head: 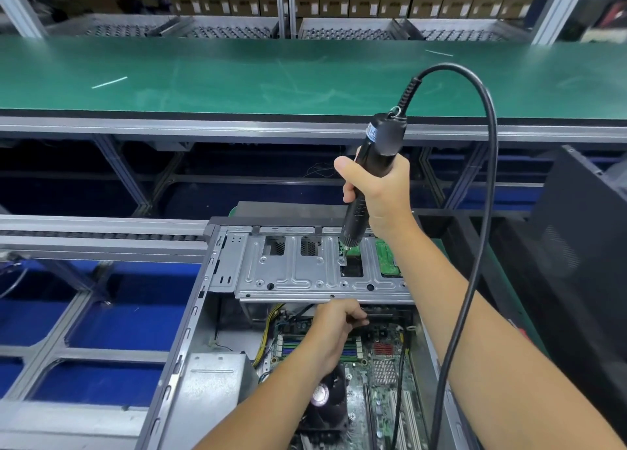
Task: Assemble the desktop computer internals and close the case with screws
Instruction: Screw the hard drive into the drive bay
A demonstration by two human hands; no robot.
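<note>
An open grey computer case (190,341) lies in front of me, its motherboard (380,375) and black CPU fan (330,405) exposed. A silver drive cage (298,269) spans the far end of the case. My right hand (380,191) grips a black electric screwdriver (373,164), held nearly upright, with its bit down on a tab of the cage beside a green circuit board (386,259). My left hand (339,320) curls under the cage's near edge and seems to hold something dark; what it is stays hidden.
The screwdriver's black cable (488,191) loops up and down past my right forearm. A black side panel (583,232) leans at the right. A green mat bench (271,76) lies beyond, with a roller conveyor rail (101,237) at the left. Blue flooring shows under the frame.
</note>
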